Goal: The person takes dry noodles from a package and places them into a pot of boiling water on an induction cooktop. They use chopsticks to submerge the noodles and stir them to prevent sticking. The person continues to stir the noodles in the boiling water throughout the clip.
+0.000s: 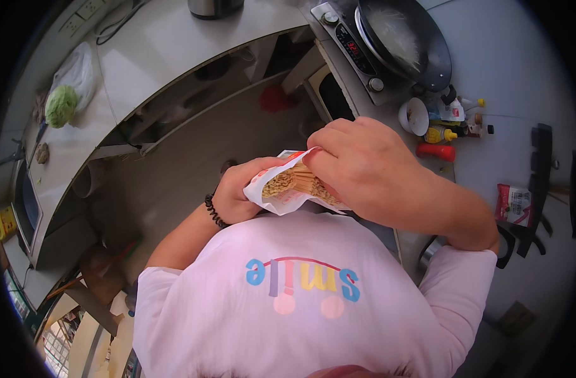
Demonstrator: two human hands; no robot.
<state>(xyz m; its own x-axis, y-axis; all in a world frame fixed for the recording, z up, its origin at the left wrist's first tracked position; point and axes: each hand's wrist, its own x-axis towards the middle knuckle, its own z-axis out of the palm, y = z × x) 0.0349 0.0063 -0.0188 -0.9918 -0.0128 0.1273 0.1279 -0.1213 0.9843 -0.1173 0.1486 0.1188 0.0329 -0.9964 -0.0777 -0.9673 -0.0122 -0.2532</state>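
Observation:
Held in front of my chest is an open white paper packet (269, 204) with printing on it. Dried stick noodles (306, 179) show inside its mouth. My left hand (240, 191) grips the packet's left end, thumb along the upper edge. At the other end, my right hand (363, 163) pinches the upper rim of the paper. Its lower fingers are partly hidden, so I cannot tell whether they also hold noodles. Farther off at the upper right, a dark wok (432, 61) with pale strands in it sits on an induction cooker (354, 56) with a lit display.
Right of the cooker are a white bowl (413, 117), several condiment bottles (440, 134) and a red bottle (436, 151). A pink-and-white packet (514, 204) lies beside a dark rack (538, 170). Across the floor, a cabbage (61, 106) and a plastic bag (82, 71) rest on the left counter.

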